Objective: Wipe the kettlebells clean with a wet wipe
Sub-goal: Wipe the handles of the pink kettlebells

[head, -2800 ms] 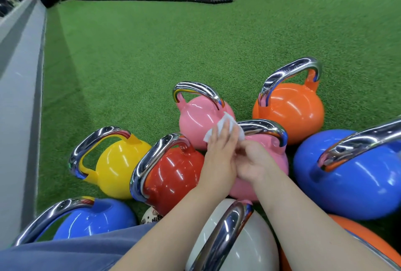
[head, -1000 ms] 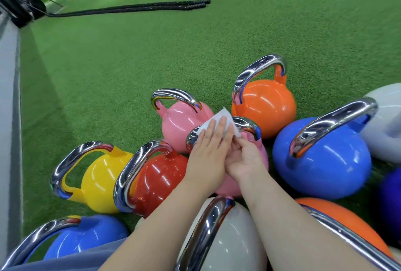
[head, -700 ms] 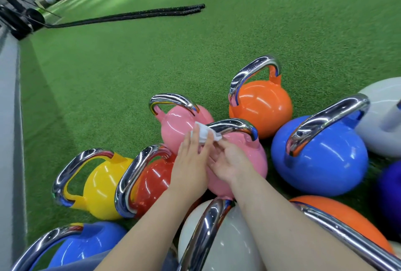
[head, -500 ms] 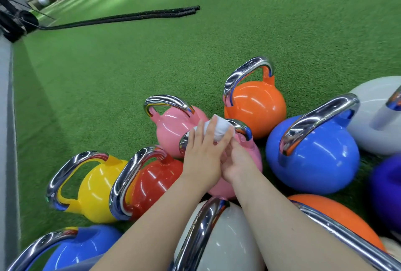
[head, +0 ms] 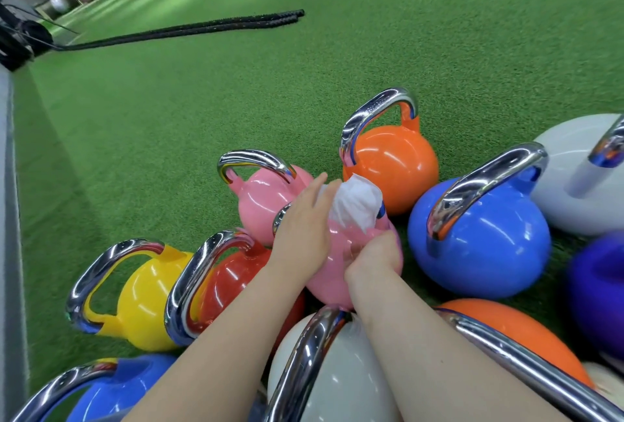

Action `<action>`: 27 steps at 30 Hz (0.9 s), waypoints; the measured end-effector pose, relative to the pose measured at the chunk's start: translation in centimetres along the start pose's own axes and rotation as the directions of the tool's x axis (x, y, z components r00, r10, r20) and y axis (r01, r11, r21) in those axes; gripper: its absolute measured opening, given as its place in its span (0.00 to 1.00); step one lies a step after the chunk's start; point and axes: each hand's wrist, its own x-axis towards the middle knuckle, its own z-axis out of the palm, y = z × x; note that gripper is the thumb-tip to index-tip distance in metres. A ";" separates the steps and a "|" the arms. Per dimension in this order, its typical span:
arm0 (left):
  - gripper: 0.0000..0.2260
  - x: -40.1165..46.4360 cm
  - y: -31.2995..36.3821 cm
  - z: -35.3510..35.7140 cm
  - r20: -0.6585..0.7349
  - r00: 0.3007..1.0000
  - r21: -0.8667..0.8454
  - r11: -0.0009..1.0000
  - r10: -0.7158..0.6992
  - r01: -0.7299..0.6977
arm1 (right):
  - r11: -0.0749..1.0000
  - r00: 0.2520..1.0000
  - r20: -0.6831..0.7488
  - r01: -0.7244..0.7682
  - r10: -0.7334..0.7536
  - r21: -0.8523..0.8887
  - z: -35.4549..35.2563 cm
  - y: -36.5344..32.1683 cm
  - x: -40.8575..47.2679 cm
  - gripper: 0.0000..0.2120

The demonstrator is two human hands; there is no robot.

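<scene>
wipe [head: 354, 203]: soft, limp; we draped it over the near pink kettlebell [head: 332, 271] handle.
left hand [head: 304, 229]: fingers straight, pressing wipe.
right hand [head: 373, 257]: curled, pinching wipe's lower edge.
kettlebell: we judged it heavy, glossy, slippery; take by handle.

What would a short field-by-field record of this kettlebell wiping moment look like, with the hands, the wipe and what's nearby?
setting: green turf floor, kettlebells clustered near the person
being wiped: near pink kettlebell
wipe: white wet wipe, bunched over that kettlebell's chrome handle
left hand: left hand, fingers lying against the wipe's left edge
right hand: right hand, low on the pink body; its grip is unclear
neighbours: far pink kettlebell, orange kettlebell, blue kettlebell, red kettlebell, yellow kettlebell
background: black battle rope
</scene>
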 end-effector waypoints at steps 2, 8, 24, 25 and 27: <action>0.24 -0.3 -0.6 0.1 -0.055 0.998 -0.034 0.999 -0.033 0.031 | 0.997 0.998 0.027 0.062 -0.060 -0.049 0.3 0.2 -0.4 0.17; 0.21 -1.5 -1.9 0.4 -0.201 0.978 0.067 0.997 0.049 -0.036 | 0.990 0.942 0.334 0.040 0.009 -0.137 2.3 0.7 -1.5 0.15; 0.16 -5.2 -2.7 2.8 0.210 0.970 -0.137 0.978 -0.125 0.156 | 0.854 0.919 0.375 0.097 0.120 -0.512 4.7 2.8 -1.1 0.15; 0.17 -5.0 -2.5 3.0 0.234 0.965 -0.128 0.980 -0.116 0.149 | 0.859 0.923 0.375 0.127 0.081 -0.497 4.6 2.8 -0.9 0.15; 0.19 -4.8 -2.5 3.5 0.299 0.950 -0.124 0.983 -0.094 0.137 | 0.878 0.924 0.381 0.197 -0.019 -0.436 4.4 2.4 -0.3 0.15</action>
